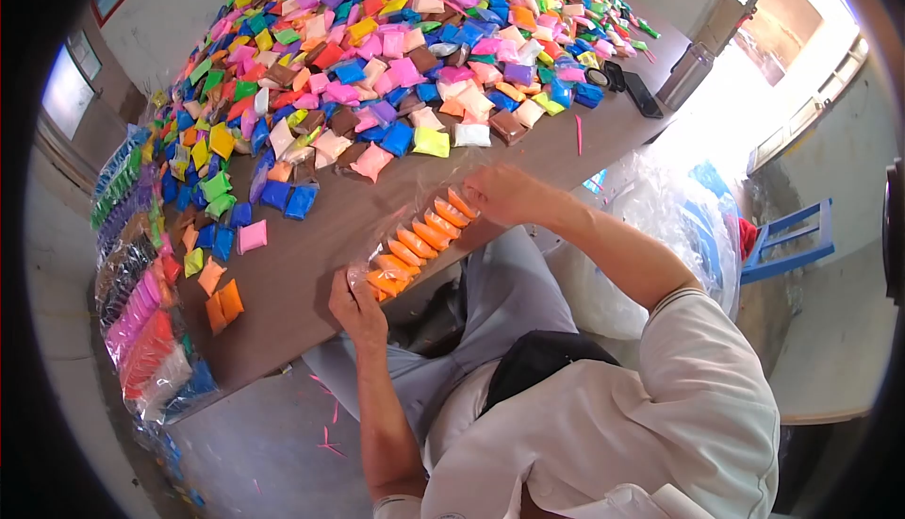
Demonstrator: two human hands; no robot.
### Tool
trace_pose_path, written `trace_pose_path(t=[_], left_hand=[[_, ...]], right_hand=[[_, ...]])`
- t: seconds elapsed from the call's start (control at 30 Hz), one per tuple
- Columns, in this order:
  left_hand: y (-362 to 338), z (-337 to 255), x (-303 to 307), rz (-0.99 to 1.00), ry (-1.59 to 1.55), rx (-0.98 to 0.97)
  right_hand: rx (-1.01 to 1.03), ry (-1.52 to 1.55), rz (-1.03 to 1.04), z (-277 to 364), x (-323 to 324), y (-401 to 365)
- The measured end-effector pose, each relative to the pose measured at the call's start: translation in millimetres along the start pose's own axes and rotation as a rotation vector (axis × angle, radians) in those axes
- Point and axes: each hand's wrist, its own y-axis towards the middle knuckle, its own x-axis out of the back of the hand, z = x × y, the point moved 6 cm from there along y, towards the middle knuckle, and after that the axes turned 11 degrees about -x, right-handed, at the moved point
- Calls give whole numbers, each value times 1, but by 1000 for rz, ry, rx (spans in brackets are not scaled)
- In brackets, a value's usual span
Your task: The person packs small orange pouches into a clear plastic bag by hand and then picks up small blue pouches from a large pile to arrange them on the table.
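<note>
A clear plastic bag [418,244] with a row of several small orange packets in it stretches between my hands at the table's front edge. My left hand [359,310] is closed on the bag's lower left end. At its upper right end is my right hand [509,195], fingers curled on the plastic and slightly blurred. The packets lie side by side, and loose film sticks up along the far side. Left of the bag, two orange packets [224,308] rest on the table.
A large heap of colourful packets [396,57] covers the back of the table [311,302]. Filled clear bags [151,330] line the left edge. At right are a phone [643,95], a metal flask [685,76], large plastic bags [660,227] and a blue stool [792,241].
</note>
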Motion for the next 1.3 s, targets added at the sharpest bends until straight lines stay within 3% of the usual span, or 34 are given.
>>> trace_pose_path(t=[0.17,0.27,0.37,0.47,0.57,0.67,0.77,0.87,0.97,1.07,1.3], left_hand=[[-1,1,0,7,-17,49],[0,-4,-1,-19,-26,18],[2,-5,-1,-20,-20,4],[2,-5,0,-14,-4,-18],[1,-5,-1,-16,2,-34],[0,-4,-1,-17,4,-29],[1,-8,-2,-22,-14,-31],[-1,-5,-2,-29,-29,-30],[-3,1,0,-45,-7,-34],[-3,6,0,-71,-49,6],[-1,7,0,-35,-112,39]], right_hand=[[-69,7,-12,21,37,-21],[-62,33,-171,16,52,-25],[169,178,-438,11,71,-27],[-46,447,-296,0,79,-23],[-145,431,-320,-4,85,-25],[51,256,-530,-2,80,-25],[163,340,-432,4,64,-15],[137,305,-279,-3,49,4],[96,455,-344,-9,51,7],[76,518,-264,-32,44,18],[-4,946,30,-71,21,29]])
